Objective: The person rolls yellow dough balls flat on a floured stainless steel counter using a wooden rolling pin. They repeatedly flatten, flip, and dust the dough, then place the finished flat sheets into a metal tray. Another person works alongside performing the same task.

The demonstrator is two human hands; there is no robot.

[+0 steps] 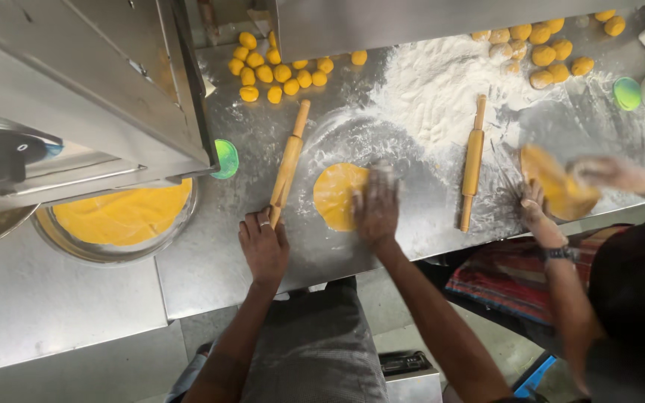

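Head view is looking straight down on a floured steel table (210,269), and the work is seen roughly mid-batch. One yellow dough disc (335,195) is already rolled out flat and round, lying on the table right in front of the person. The right hand (376,209) is laid on the disc's right edge with the fingers spread fairly wide and flat, pressing rather than gripping, though motion blur makes the finger detail a bit mushy. The left hand (263,246) is rested at the lower tip of a wooden rolling pin (290,162), fingers loosely extended and touching it, not wrapped around it, so the pin is basically parked just left of the disc. So one piece can be judged as done or nearly done. Plenty is left though: a cluster of dough balls (274,71) is sat untouched at the far edge, and a second cluster (539,46) is seen at the far right by the flour pile (434,89). A big bowl (113,250) with a yellow sheet of dough in it is tucked under the machine on the left. A second rolling pin (473,160) is lying idle, and a co-worker's hands (561,190) are blurred around another yellow piece at the right.
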